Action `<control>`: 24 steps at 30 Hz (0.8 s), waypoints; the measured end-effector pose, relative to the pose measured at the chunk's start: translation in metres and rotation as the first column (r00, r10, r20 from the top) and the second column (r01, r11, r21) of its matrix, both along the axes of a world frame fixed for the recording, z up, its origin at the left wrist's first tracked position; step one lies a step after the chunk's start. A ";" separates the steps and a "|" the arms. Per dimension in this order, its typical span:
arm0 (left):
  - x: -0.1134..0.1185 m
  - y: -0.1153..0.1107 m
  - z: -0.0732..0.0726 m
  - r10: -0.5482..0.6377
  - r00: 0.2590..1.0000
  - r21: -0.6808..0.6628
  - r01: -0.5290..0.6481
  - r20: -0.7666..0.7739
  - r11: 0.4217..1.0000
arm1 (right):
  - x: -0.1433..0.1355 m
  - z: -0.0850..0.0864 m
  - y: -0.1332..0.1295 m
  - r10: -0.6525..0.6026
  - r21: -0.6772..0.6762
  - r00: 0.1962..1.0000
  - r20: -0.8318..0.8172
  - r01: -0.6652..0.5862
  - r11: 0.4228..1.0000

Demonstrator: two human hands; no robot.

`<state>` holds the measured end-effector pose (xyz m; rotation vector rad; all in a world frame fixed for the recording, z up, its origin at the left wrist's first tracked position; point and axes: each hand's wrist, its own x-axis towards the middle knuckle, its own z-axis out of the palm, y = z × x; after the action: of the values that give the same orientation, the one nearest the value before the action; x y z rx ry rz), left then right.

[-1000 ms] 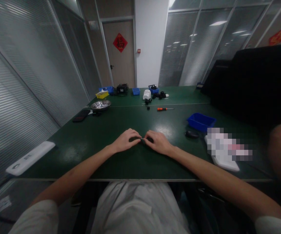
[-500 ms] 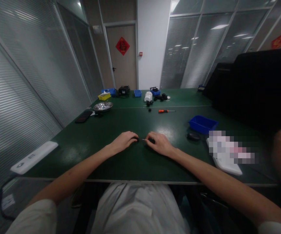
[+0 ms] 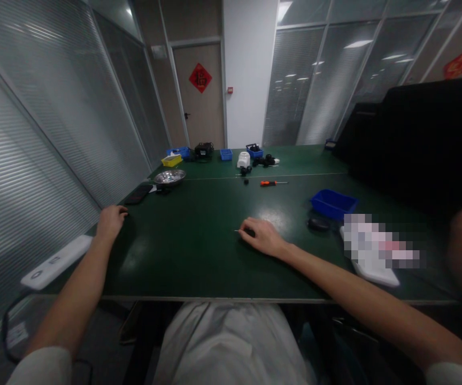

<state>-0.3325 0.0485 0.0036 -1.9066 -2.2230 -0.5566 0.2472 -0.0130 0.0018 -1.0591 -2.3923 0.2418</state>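
My right hand (image 3: 263,235) rests over the middle of the green table (image 3: 191,256), its thumb and fingers pinched on a thin metal rod (image 3: 236,231). The rod's bare tip points left, and whatever it runs into is hidden by the fingers. Far to the left, my left hand (image 3: 112,221) hovers at the table's left side with curled fingers; what they hold, if anything, does not show. Just beyond it lies a dark phone (image 3: 139,193), with a shiny metal bowl (image 3: 170,177) farther back.
A white power strip (image 3: 56,262) lies by my left forearm. To the right are a blue tray (image 3: 334,204), a black computer mouse (image 3: 318,224) and a white pad (image 3: 369,270). An orange-handled screwdriver (image 3: 269,183) and several small black parts (image 3: 246,170) sit farther back.
My left hand has swung from the table's middle, beside the rod's tip, to the far left near the phone. The right hand keeps its place and its pinch.
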 end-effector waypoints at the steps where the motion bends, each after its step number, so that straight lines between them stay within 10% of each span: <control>1: -0.002 -0.002 -0.001 0.020 1.000 -0.002 -0.020 -0.015 1.000 | 0.000 0.000 0.000 -0.003 0.001 1.000 0.003 0.003 1.000; 24: 0.034 -0.017 0.013 0.136 0.989 0.005 -0.136 0.065 0.991 | 0.000 0.000 0.000 0.003 -0.015 1.000 0.010 -0.002 1.000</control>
<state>-0.2981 0.0320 0.0166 -1.7389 -2.3634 -0.6137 0.2468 -0.0134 0.0015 -1.0664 -2.4041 0.2563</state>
